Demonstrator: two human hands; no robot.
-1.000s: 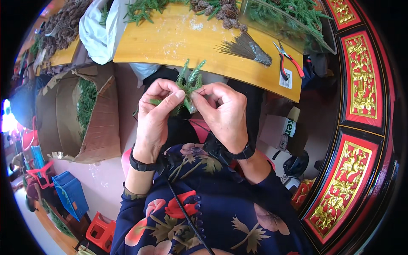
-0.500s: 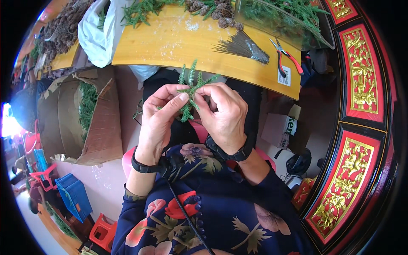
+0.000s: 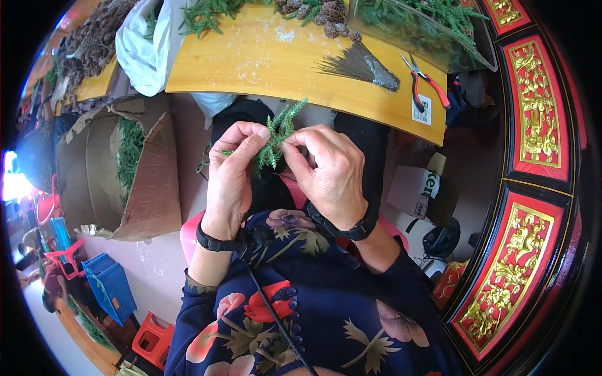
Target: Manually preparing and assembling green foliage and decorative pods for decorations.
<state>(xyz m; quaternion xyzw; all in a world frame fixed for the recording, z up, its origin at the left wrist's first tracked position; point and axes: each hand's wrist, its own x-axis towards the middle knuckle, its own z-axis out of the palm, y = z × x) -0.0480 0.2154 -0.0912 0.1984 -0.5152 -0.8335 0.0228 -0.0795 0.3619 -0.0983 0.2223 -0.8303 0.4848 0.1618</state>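
Between my hands, over my lap, is a small green artificial pine sprig (image 3: 274, 141) with several short branches. My left hand (image 3: 237, 156) pinches it from the left between thumb and fingers. On the other side, my right hand (image 3: 326, 164) has its thumb and fingertips pressed together at the sprig's right edge; the exact grip point is too small to make out. On the yellow table ahead lie a fan of thin brown wires (image 3: 360, 67) and pliers with red and black handles (image 3: 427, 84).
Pine cones (image 3: 329, 19) and loose greenery (image 3: 210, 14) lie along the table's far side, beside a clear bin (image 3: 420, 37) of sprigs. An open cardboard box (image 3: 150, 194) with greenery stands at left, near a blue crate (image 3: 110, 288) and red stool (image 3: 152, 338). Carved red-and-gold panels (image 3: 536, 106) rise at right.
The sprig has turned between my fingers: its spread branches now sit bunched together, leaning up to the right. Both hands remain in nearly the same place.
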